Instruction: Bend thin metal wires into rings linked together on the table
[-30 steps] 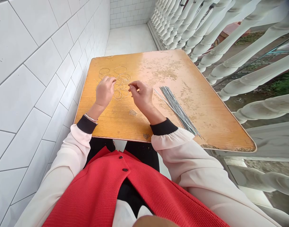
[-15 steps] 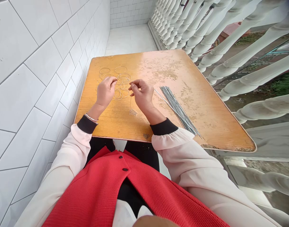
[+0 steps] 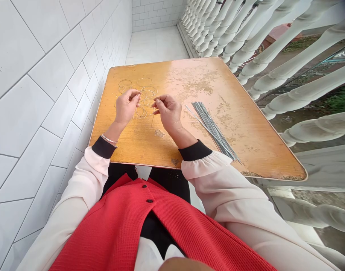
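Note:
A thin metal wire [image 3: 152,121] hangs down from my right hand [image 3: 169,110], whose thumb and fingers are pinched on it. My left hand [image 3: 127,106] is held a short way to the left, its thumb and fingertips pressed together. The wire seems to run across to it, though the stretch between the hands is too fine to follow. Several wire rings [image 3: 146,81] lie on the wooden table just beyond my hands. To the right of my right hand rests a bundle of straight grey wires [image 3: 214,130], a few strands splayed at its left side.
The worn wooden table [image 3: 257,150] has peeling patches and a chipped front right corner. A white tiled wall [image 3: 39,109] stands close on the left. White balusters [image 3: 296,82] line the right side.
The dangling wire end has swung to the left. My right hand has shifted very slightly left, and my left hand stays nearly where it was.

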